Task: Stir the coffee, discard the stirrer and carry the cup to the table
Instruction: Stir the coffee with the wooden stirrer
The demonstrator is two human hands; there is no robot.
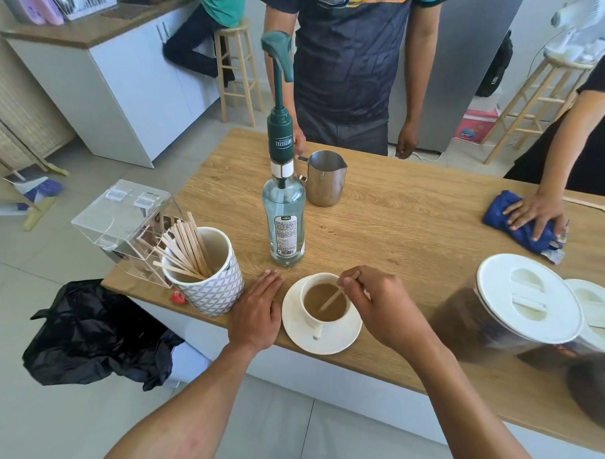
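A white cup (pixel 310 310) of light brown coffee stands on a white saucer (pixel 338 340) near the front edge of the wooden counter (pixel 414 233). My right hand (pixel 380 307) pinches a wooden stirrer (pixel 333 297) whose lower end dips into the coffee. My left hand (pixel 257 313) lies flat on the counter just left of the saucer, fingers together, holding nothing.
A patterned pot of wooden stirrers (pixel 206 281), a clear acrylic box (pixel 123 219), a pump bottle (pixel 283 225) and a steel jug (pixel 325 178) stand behind. White-lidded jars (pixel 528 299) sit right. A black bin bag (pixel 91 332) hangs left. One person stands opposite; another's hand (pixel 535 213) presses a blue cloth.
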